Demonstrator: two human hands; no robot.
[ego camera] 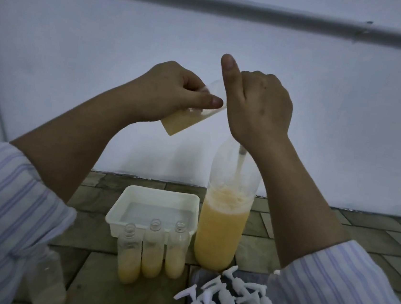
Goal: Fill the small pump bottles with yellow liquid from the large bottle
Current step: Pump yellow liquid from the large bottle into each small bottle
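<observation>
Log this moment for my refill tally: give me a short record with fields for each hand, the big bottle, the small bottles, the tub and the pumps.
left hand: holds a small tilted bottle, partly filled with yellow liquid
right hand: fingers curled at the top of the large bottle, thumb up; what it holds is hidden
large bottle: upright, over half full of yellow liquid, foam on top
small bottles on floor: three, uncapped, each partly filled, in a row
white tub: behind the row
pump heads: white, heaped at lower right, none fitted
</observation>
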